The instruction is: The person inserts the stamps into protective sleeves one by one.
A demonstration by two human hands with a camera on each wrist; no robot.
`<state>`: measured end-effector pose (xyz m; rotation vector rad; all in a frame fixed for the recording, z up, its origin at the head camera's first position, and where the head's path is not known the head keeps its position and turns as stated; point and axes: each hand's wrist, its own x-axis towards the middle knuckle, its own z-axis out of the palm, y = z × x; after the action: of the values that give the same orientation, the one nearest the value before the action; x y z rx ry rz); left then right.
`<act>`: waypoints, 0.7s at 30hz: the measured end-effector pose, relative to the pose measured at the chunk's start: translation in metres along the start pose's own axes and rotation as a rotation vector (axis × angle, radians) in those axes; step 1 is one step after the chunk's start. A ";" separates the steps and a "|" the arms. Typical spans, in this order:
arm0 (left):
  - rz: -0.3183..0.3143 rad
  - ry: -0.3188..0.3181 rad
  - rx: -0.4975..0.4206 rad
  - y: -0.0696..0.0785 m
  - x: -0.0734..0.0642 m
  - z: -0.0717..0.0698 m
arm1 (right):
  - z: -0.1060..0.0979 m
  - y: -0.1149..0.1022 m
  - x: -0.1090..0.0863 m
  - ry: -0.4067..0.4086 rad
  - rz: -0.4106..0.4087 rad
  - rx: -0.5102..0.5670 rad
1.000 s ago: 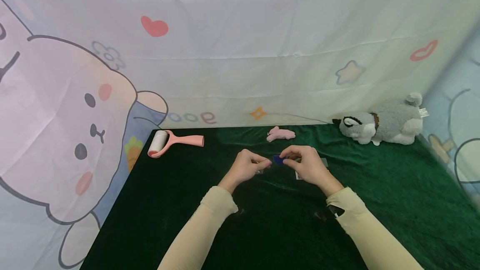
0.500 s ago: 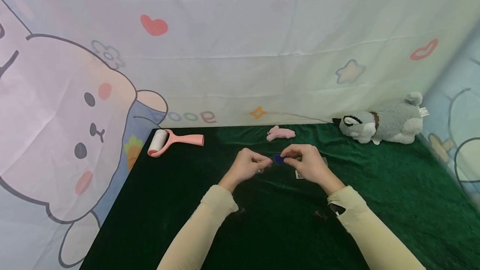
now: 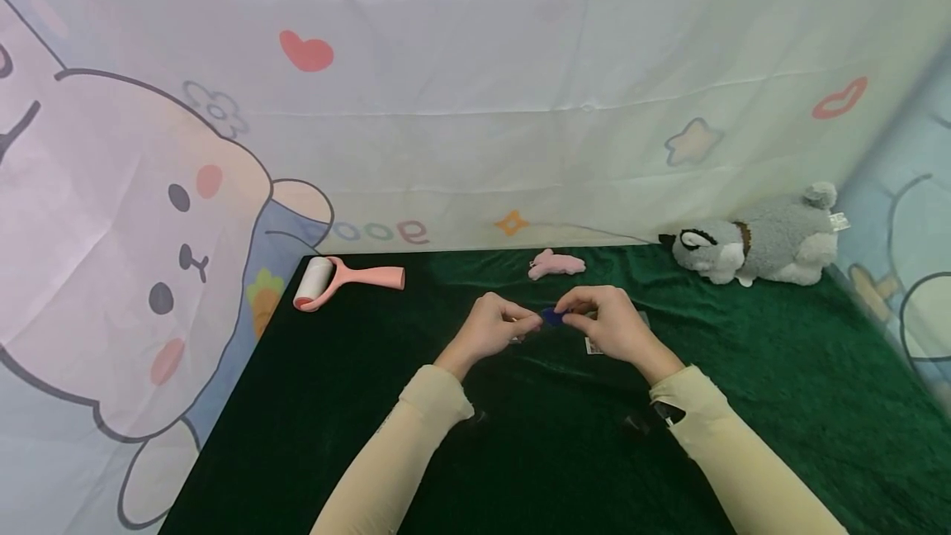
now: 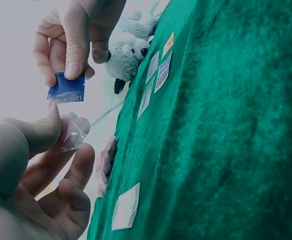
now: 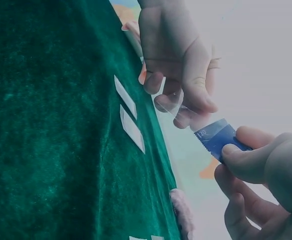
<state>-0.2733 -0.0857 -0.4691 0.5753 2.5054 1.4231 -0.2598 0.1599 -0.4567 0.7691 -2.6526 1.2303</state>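
My left hand pinches a small clear plastic sleeve between thumb and fingers. Facing it, the right hand pinches a blue postage stamp with toothed edges by one end; printed digits show at its other end. The stamp and the sleeve's edge meet between the hands, and a paler band crosses the stamp in the right wrist view. Whether its end lies inside the sleeve, I cannot tell. Both hands are held above the green cloth.
Stamps and sleeves lie on the cloth near the right hand, including an orange stamp and a grey stamp. A whitish sleeve lies apart. Behind are a pink plush, a lint roller and a grey plush penguin.
The left hand has shifted very slightly right, closer to the blue stamp, and the stamp has tilted a little. The right hand stays almost where it was, and both grips are kept.
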 end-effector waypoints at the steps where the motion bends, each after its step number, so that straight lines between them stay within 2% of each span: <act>1: 0.003 0.000 0.001 0.000 0.000 0.000 | 0.000 0.000 0.000 -0.003 -0.011 0.005; 5: 0.028 0.010 0.008 0.000 0.001 0.002 | -0.001 0.000 0.001 -0.014 -0.042 0.015; 10: 0.039 0.026 -0.021 0.001 0.002 0.004 | -0.001 0.000 0.001 -0.019 -0.044 0.020; 14: 0.046 0.038 -0.026 0.002 0.001 0.004 | 0.001 0.000 -0.001 -0.007 -0.021 0.036; 21: 0.099 0.099 0.015 0.004 -0.001 0.004 | 0.003 -0.001 -0.003 0.003 0.053 0.091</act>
<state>-0.2703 -0.0807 -0.4675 0.6563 2.5994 1.5030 -0.2565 0.1583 -0.4588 0.7133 -2.6468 1.3730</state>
